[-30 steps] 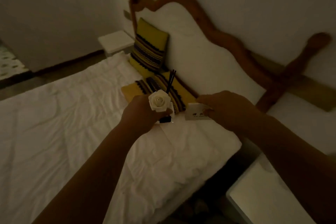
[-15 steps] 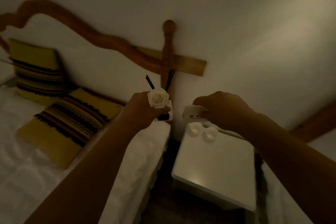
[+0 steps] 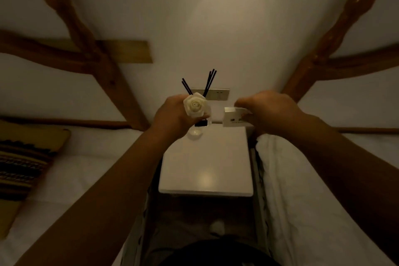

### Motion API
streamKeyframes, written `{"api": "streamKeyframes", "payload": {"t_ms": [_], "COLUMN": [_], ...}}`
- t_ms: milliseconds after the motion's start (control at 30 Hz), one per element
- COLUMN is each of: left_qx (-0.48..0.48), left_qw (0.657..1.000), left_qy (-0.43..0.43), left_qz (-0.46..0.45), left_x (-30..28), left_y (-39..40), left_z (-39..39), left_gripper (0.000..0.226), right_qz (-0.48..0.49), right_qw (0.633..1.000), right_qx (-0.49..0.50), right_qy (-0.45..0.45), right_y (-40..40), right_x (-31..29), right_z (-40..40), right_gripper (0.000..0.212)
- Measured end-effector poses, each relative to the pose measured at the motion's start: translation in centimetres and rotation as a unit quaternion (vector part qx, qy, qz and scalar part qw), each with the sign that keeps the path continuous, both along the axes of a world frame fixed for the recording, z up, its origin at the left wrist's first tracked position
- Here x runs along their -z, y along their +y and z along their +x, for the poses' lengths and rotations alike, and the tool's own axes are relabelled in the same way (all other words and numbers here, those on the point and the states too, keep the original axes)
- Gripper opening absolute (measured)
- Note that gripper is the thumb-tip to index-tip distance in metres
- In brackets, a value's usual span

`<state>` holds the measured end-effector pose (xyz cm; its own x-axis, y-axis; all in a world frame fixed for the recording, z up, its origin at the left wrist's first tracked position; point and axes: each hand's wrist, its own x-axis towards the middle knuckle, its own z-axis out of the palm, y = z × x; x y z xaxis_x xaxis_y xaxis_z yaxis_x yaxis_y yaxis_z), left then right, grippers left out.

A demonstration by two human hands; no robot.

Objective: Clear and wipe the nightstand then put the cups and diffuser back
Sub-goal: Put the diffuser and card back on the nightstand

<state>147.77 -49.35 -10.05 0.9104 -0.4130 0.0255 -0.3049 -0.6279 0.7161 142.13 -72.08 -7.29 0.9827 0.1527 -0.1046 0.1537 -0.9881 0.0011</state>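
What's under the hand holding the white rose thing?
Below the left hand gripping the diffuser sits one white cup on the nightstand. The hand covers whatever else stands beside it, so a second cup can't be seen.

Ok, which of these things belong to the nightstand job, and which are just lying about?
Job:
reed diffuser in left hand
small white card in right hand
cup
nightstand

Lying about:
striped cushion
wall socket
headboards

Both arms outstretched, left hand (image 3: 172, 117) in closed grip, right hand (image 3: 267, 110) pinching shut
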Motion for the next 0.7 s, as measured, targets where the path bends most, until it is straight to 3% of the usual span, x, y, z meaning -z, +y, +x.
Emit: {"api": "streamKeyframes", "payload": {"t_ms": [200,400,567,700], "left_qx": [0.039,0.06,0.034,0.044], "left_qw": [0.999,0.992,0.992,0.993], "left_qy": [0.015,0.047,0.103,0.099], "left_qz": [0.009,0.102,0.058,0.053], "left_x": [3.3,6.4,8.8,11.5], "left_y": [-3.1,-4.4,-5.4,-6.1], "left_z": [1.3,4.3,6.6,8.0], "left_gripper": [0.034,0.026,0.029,0.026], "right_qz": [-0.015,0.001,0.007,0.012], "right_qw": [0.999,0.998,0.996,0.993], "right_qx": [0.029,0.052,0.08,0.106], "right_qy": [0.011,0.02,0.03,0.043], "right_y": [-2.8,-3.8,-4.3,-4.6], "right_x": [2.5,4.5,6.3,9.0], "right_z": [0.4,1.5,2.7,4.1], "right_gripper": [0.03,0.02,0.02,0.021]}}
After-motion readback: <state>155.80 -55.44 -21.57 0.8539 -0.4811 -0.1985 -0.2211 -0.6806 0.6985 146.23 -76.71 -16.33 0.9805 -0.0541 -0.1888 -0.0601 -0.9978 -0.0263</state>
